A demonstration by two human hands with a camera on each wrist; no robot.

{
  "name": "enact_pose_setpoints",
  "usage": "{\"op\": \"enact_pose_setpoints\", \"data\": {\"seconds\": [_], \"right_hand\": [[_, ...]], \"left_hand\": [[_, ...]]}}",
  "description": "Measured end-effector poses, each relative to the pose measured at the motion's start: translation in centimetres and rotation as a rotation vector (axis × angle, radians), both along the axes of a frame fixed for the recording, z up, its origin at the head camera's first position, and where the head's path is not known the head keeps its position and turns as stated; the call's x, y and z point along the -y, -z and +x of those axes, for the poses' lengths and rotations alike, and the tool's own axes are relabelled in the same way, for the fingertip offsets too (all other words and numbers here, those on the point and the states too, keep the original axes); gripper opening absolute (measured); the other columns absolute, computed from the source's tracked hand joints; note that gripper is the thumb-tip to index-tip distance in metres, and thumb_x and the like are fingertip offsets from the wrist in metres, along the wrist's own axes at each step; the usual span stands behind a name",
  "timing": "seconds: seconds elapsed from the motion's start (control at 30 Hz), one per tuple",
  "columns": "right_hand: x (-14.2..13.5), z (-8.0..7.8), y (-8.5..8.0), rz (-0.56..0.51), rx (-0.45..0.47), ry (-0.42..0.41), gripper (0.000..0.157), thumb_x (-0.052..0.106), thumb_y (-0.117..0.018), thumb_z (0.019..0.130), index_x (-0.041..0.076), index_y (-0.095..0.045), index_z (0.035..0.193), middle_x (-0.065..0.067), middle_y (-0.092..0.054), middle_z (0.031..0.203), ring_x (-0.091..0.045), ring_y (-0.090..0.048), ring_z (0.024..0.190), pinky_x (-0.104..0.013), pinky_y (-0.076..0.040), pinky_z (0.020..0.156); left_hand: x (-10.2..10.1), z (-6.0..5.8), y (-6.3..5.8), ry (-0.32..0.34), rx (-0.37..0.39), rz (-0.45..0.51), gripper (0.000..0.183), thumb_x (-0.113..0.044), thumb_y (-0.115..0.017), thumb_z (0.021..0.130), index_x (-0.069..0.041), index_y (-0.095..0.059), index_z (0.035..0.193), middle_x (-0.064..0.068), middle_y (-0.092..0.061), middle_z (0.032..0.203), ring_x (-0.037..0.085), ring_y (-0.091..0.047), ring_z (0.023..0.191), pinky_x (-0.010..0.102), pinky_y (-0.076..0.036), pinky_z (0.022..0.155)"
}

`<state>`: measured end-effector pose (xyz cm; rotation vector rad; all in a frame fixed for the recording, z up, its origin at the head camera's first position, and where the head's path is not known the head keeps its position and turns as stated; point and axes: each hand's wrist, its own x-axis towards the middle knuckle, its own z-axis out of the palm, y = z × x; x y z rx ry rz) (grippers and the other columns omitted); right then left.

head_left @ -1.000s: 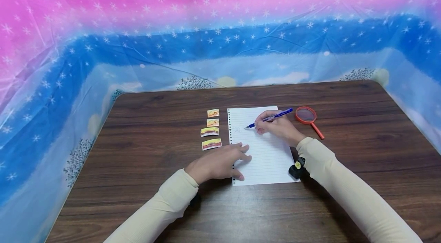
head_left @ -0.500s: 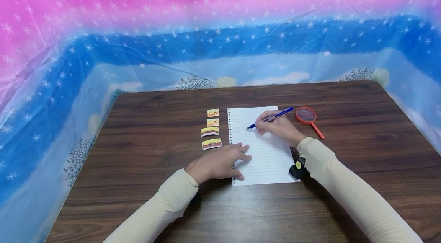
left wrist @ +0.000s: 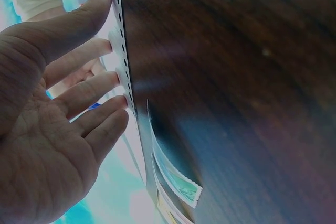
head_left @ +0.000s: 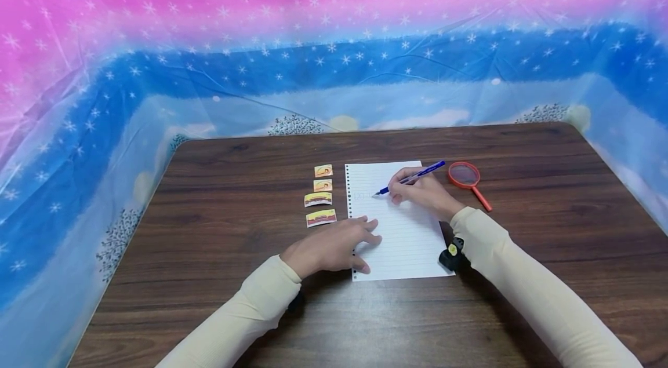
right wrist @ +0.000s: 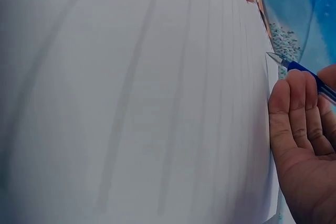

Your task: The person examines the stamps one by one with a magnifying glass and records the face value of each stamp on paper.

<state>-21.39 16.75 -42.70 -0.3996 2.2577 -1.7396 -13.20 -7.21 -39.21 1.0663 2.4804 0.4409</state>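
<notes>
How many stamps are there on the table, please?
4, in a column left of the paper: farthest, an orange stamp; next, another orange stamp; then a yellow stamp; nearest, another yellow stamp by the left hand.

Pen (head_left: 429,169) smooth plastic; sheet (head_left: 404,249) matt paper; table (head_left: 235,200) glossy wood, perhaps laminate.

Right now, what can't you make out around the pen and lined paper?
Handwriting: head view, too faint to read surely.
Stamps: head view, printed details too small.
Blue pen: right wrist view, rear cut off by right edge.
Right hand: left wrist view, partly behind left hand.
</notes>
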Motion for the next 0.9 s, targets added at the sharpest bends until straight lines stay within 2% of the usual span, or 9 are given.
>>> {"op": "enact_pose_setpoints", "data": {"seconds": [0.27, 0.9], "right_hand": [[-0.12, -0.14, 0.17, 0.0, 0.028, 0.027, 0.022, 0.016, -0.065, 0.099, -0.004, -0.065, 0.108, -0.021, -0.072, 0.097, -0.025, -0.072, 0.085, -0.034, -0.059, 0.083], [-0.04, -0.23, 0.16, 0.047, 0.033, 0.049, 0.02, 0.016, -0.061, 0.101, -0.004, -0.064, 0.107, -0.021, -0.071, 0.099, -0.026, -0.072, 0.087, -0.033, -0.059, 0.082]], "left_hand": [[0.04, -0.01, 0.01, 0.004, -0.006, 0.001, 0.058, -0.025, -0.081, 0.088, -0.007, -0.062, 0.139, 0.012, -0.041, 0.157, 0.028, -0.033, 0.148, 0.039, -0.031, 0.118], [0.05, 0.1, -0.03, 0.003, -0.006, 0.001, 0.058, -0.025, -0.081, 0.088, -0.007, -0.062, 0.139, 0.012, -0.041, 0.157, 0.028, -0.033, 0.149, 0.039, -0.032, 0.118]]}}
